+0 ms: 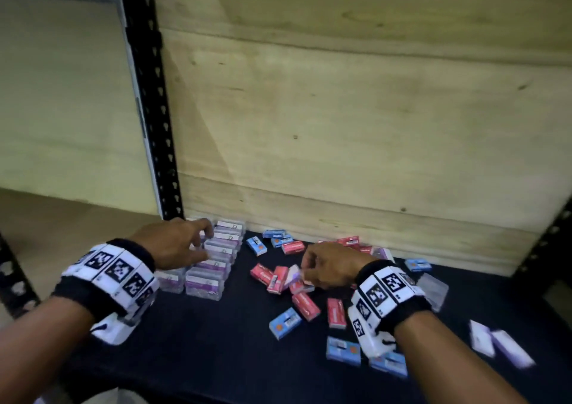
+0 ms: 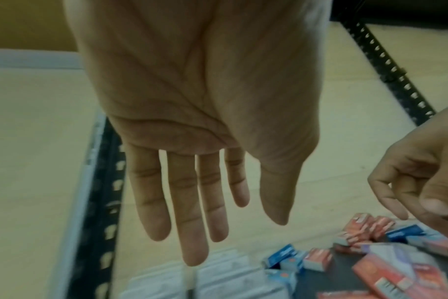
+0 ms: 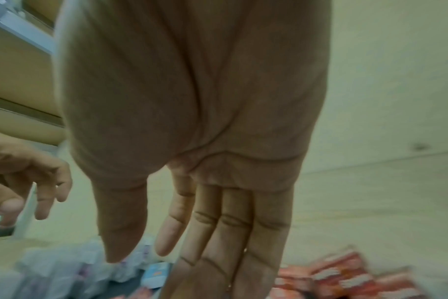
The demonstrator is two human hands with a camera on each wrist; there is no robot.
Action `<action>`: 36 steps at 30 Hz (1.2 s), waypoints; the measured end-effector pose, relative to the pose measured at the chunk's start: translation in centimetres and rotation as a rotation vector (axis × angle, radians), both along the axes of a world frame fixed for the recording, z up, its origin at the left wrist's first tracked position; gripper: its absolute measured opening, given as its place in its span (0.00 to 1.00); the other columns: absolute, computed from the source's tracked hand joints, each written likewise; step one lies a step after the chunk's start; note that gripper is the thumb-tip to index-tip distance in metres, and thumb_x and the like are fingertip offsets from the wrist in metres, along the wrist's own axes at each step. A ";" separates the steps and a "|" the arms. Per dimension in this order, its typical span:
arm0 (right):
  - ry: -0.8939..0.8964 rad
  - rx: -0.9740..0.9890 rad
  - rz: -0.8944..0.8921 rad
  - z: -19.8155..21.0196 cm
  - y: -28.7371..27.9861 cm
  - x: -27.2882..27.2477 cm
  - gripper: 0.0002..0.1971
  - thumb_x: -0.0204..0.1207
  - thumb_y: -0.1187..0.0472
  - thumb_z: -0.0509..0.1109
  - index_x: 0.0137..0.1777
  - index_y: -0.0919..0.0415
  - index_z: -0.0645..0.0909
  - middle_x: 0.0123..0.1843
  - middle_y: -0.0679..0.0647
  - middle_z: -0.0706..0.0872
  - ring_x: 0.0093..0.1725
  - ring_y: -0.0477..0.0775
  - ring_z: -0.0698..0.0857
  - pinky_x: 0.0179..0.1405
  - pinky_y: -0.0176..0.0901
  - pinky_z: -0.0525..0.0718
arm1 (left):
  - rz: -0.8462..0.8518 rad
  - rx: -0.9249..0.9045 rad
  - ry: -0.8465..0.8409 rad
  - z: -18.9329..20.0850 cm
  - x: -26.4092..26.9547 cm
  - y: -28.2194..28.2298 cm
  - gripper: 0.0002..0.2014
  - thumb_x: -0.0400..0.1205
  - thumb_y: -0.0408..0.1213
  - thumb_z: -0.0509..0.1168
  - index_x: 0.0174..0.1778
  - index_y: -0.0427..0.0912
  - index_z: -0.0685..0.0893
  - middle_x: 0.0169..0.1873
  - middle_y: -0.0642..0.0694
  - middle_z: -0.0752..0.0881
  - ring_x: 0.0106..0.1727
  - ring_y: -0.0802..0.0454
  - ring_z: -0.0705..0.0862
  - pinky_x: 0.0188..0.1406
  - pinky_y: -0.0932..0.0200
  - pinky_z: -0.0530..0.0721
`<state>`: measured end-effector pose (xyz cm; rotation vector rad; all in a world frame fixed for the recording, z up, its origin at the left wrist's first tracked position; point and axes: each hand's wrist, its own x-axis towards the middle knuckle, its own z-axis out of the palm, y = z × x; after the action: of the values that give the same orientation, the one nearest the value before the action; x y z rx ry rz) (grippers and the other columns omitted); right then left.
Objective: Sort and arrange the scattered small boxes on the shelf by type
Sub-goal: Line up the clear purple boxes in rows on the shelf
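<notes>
Clear boxes with purple labels (image 1: pixel 213 261) stand in neat rows at the back left of the black shelf (image 1: pixel 201 341). My left hand (image 1: pixel 204 233) hovers over them with straight fingers and an empty palm, as the left wrist view shows (image 2: pixel 233 240). Red boxes (image 1: pixel 275 276) and blue boxes (image 1: pixel 284 323) lie scattered across the middle. My right hand (image 1: pixel 305 267) hangs just above the red pile beside a pale purple box (image 1: pixel 294 275). Its fingers (image 3: pixel 218 263) are relaxed and hold nothing. The red boxes (image 3: pixel 345 277) are blurred below it.
A plywood wall (image 1: pixel 356 124) closes the back of the shelf, and a black perforated post (image 1: pixel 154 124) stands at the left. More blue boxes (image 1: pixel 343 351) lie near the front, white-purple boxes (image 1: pixel 495 341) at the right, and a clear box (image 1: pixel 433 289) behind them.
</notes>
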<state>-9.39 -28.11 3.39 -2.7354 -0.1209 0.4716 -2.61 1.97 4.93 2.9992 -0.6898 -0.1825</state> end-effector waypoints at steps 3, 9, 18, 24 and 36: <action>-0.022 -0.067 -0.084 0.1 -5.0 -0.7 0.05 0.79 0.51 0.71 0.51 0.50 0.81 0.45 0.44 0.84 0.47 0.50 0.84 0.51 0.43 0.81 | -0.089 0.014 0.004 0.2 0.5 -4.5 0.18 0.80 0.58 0.63 0.64 0.62 0.72 0.56 0.60 0.83 0.48 0.57 0.81 0.54 0.55 0.82; -0.018 -0.110 -0.271 0.1 -14.0 -2.1 0.07 0.76 0.51 0.75 0.50 0.45 0.80 0.53 0.46 0.83 0.51 0.50 0.83 0.53 0.43 0.81 | -0.256 0.025 0.032 -0.1 0.5 -14.5 0.19 0.80 0.57 0.65 0.65 0.60 0.73 0.57 0.59 0.85 0.56 0.53 0.83 0.56 0.52 0.82; 0.064 -0.166 -0.355 -1.5 -22.0 -4.3 0.18 0.70 0.52 0.80 0.55 0.44 0.77 0.54 0.44 0.80 0.53 0.50 0.82 0.54 0.43 0.79 | -0.475 0.034 0.134 -1.9 -0.4 -28.2 0.18 0.80 0.57 0.65 0.64 0.56 0.76 0.56 0.55 0.85 0.52 0.51 0.83 0.50 0.55 0.82; 0.159 -0.177 -0.342 -2.6 -23.5 -4.9 0.30 0.63 0.47 0.84 0.60 0.47 0.71 0.57 0.47 0.80 0.55 0.51 0.80 0.53 0.46 0.79 | -0.544 0.090 0.246 -3.8 -1.6 -33.8 0.24 0.76 0.60 0.70 0.62 0.51 0.79 0.55 0.52 0.85 0.55 0.49 0.83 0.58 0.48 0.83; 0.174 -0.198 -0.336 -3.8 -22.7 -4.5 0.34 0.61 0.52 0.85 0.61 0.46 0.68 0.58 0.47 0.78 0.53 0.52 0.80 0.49 0.47 0.81 | -0.558 0.108 0.258 -5.1 -2.2 -36.1 0.12 0.79 0.43 0.72 0.55 0.43 0.85 0.50 0.48 0.87 0.52 0.49 0.84 0.45 0.58 0.80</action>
<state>-13.94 -50.84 -0.38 -2.8073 0.4452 0.6474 -4.85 -34.08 -0.17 2.7163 -1.4970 -0.6321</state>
